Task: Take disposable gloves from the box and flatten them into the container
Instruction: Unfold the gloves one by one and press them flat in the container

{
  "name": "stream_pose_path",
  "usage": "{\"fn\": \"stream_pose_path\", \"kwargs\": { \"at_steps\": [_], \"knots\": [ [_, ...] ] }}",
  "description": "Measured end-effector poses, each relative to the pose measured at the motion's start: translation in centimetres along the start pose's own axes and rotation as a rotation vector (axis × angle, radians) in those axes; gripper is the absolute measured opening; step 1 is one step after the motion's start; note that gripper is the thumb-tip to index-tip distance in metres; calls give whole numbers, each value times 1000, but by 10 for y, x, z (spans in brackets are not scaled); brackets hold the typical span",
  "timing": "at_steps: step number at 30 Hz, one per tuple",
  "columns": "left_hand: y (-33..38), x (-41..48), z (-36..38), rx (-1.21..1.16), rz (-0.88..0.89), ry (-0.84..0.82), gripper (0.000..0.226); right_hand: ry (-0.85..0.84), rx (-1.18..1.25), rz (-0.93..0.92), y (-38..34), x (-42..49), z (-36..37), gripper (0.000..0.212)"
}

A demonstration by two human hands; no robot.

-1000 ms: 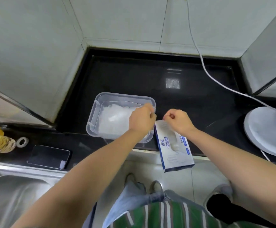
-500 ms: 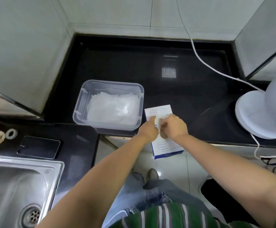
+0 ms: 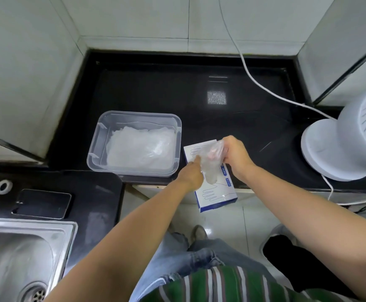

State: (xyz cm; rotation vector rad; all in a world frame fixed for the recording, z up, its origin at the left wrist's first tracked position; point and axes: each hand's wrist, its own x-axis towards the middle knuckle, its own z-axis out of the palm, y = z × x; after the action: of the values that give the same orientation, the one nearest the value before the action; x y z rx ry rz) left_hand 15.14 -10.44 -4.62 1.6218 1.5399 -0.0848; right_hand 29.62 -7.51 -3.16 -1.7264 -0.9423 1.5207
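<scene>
A white and blue glove box (image 3: 219, 196) lies on the black counter edge, sticking out over the floor. Above it hangs a clear disposable glove (image 3: 209, 164), crumpled. My right hand (image 3: 235, 154) pinches its upper end and my left hand (image 3: 192, 174) pinches its left side. To the left stands a clear plastic container (image 3: 95, 149) with a layer of flattened clear gloves (image 3: 138, 149) inside.
A white fan (image 3: 341, 144) stands at the right with its cable (image 3: 254, 77) running across the counter. A dark phone (image 3: 42, 203) and a tape roll (image 3: 3, 186) lie left, beside a steel sink (image 3: 14, 258). Tiled walls surround the counter.
My left hand left the container and came to the box. Both hands have drawn a clear glove up out of the box; it now hangs between them.
</scene>
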Motion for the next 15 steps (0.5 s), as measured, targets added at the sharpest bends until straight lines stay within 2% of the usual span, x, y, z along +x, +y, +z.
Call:
{"fn": "stream_pose_path", "kwargs": {
  "at_steps": [3,5,8,12,14,15],
  "knots": [
    [2,0,-3,-41,-38,-2,58,15,127,-23,-18,-2,-7,17],
    [5,0,-6,-162,-57,27,50,0,197,21,-20,-2,-14,23],
    [18,-2,-16,-525,-43,60,37,-28,158,111,-16,-3,-22,25],
    [34,-5,-39,-1042,-42,160,42,14,145,106,-17,-7,-17,16],
    [34,-6,-52,-1065,-1,207,43,12,135,60,-22,-10,-11,17],
    [31,-4,-57,-1028,23,229,36,-4,121,43,-23,-11,-8,18]
  ]
}}
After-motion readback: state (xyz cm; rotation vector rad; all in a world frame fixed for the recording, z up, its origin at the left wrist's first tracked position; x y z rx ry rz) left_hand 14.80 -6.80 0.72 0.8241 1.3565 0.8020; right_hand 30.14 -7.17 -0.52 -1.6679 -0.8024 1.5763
